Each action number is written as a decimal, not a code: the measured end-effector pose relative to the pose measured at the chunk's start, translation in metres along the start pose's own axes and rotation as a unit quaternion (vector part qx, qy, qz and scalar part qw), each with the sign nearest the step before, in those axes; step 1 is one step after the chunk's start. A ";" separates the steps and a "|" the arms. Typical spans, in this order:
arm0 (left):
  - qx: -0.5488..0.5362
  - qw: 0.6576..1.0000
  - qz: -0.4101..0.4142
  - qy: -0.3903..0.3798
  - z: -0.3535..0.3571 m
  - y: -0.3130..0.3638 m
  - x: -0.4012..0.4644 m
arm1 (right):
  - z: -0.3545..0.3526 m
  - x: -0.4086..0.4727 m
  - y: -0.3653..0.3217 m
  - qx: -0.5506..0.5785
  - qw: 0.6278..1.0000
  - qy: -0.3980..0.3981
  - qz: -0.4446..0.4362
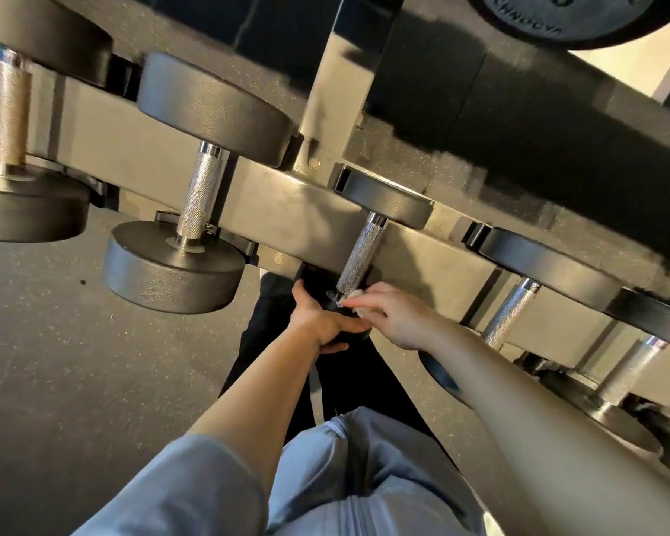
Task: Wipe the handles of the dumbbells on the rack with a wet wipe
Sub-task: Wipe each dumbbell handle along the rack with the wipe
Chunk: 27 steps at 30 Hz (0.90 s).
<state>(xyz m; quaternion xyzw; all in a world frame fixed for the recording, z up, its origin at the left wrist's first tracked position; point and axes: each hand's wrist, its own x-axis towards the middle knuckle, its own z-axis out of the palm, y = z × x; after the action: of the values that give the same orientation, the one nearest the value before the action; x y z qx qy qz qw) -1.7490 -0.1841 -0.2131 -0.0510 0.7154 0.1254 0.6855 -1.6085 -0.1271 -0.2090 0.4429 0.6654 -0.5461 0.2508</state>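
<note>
Several black dumbbells with knurled steel handles lie across a grey rack (306, 210). The one in the middle has its handle (360, 255) running down toward me. My left hand (318, 317) grips the near head (327, 292) of that dumbbell from the left, fingers curled round its edge. My right hand (387, 317) holds a small white wet wipe (354, 299) pinched in its fingers, pressed at the lower end of the handle where it meets the head. Most of the wipe is hidden by my fingers.
A bigger dumbbell (200, 195) lies to the left, and a still larger one (10, 106) at the far left. Two smaller ones (513, 311) lie to the right under my right forearm. A weight plate (569, 17) hangs at the top right. Speckled rubber floor (74, 361) lies below.
</note>
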 end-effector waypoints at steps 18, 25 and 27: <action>0.016 1.000 -0.018 -0.013 -0.002 0.004 0.001 | 0.000 0.046 -0.075 -0.371 0.923 0.103 -0.010; -0.003 1.000 -0.004 -0.019 -0.003 0.003 -0.003 | 0.003 0.015 -0.010 -0.041 0.990 0.127 -0.046; -0.009 1.000 -0.002 -0.019 -0.003 0.003 -0.004 | 0.010 0.002 0.011 0.093 0.977 0.191 0.027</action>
<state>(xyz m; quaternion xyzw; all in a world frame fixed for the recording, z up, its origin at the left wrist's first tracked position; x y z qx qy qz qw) -1.7524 -0.1823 -0.2092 -0.0566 0.7011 0.1317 0.6985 -1.6016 -0.1357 -0.2192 0.5784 0.6351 -0.5038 0.0911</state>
